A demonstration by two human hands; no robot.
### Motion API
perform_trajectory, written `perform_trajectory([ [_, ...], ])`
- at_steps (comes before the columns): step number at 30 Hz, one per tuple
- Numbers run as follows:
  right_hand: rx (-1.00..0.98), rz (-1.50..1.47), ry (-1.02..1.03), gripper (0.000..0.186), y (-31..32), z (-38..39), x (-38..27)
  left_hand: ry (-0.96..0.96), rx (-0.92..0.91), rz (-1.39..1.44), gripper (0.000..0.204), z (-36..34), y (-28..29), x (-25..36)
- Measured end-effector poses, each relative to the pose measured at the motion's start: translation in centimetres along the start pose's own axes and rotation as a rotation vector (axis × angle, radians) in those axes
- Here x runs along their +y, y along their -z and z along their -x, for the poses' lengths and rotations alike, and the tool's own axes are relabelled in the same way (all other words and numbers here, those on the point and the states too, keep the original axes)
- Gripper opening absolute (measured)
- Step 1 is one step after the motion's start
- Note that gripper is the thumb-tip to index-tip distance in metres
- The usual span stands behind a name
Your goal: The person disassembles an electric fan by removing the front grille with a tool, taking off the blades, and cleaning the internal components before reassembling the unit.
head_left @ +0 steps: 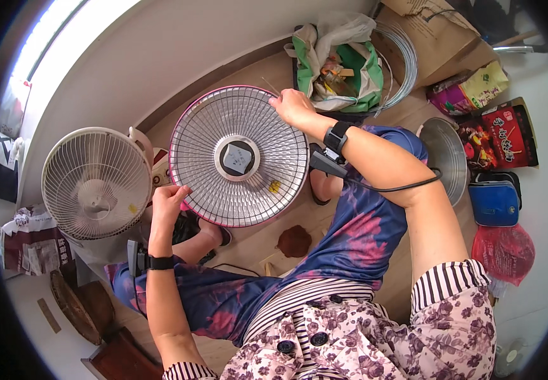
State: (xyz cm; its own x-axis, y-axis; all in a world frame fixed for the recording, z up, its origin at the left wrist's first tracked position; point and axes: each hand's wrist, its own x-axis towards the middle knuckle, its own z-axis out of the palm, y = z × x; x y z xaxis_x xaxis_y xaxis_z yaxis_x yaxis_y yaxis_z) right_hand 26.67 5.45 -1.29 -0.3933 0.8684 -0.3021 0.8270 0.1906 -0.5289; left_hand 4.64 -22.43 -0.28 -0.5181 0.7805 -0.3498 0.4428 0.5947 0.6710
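A round dish heater (204, 126) faces up in front of me, with a silver reflector, a dark wire grille and a pink rim. A grey label covers part of its centre, and a small yellow sticker (274, 187) shows lower on the dish. My left hand (168, 201) pinches the rim at the near left. On the far right of the rim, my right hand (293, 107) is closed, its fingertips partly hidden. Both wrists carry black bands with small devices, and a black cable runs along the right forearm.
Close by on the left stands a white fan (96, 183). Beyond the heater are a green-and-white bag (375, 76) and a wire coil (410, 66). A metal bucket (454, 158), blue pouch (494, 201) and red plastic bag (505, 253) line the right. A reddish-brown piece (293, 241) lies on the floor.
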Motion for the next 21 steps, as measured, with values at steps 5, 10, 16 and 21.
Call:
perform_trajectory([
  [5, 0.010, 0.010, 0.027, 0.044, -0.16, -0.06, 0.22, -0.022, 0.001, -0.006, 0.032, -0.43, 0.05, -0.34],
  [10, -0.005, 0.020, 0.044, 0.043, 0.16, 0.04, 0.39, -0.007, 0.026, -0.061, 0.028, -0.22, -0.08, 0.21],
  [16, 0.028, 0.044, 0.070, 0.043, 0.02, 0.06, 0.32, -0.014, 0.035, -0.021, 0.029, -0.37, -0.13, -0.53],
  [21, 0.022, 0.048, 0.063, 0.043, -0.04, -0.09, 0.28, -0.019, 0.031, -0.009, 0.030, -0.50, -0.11, -0.74],
])
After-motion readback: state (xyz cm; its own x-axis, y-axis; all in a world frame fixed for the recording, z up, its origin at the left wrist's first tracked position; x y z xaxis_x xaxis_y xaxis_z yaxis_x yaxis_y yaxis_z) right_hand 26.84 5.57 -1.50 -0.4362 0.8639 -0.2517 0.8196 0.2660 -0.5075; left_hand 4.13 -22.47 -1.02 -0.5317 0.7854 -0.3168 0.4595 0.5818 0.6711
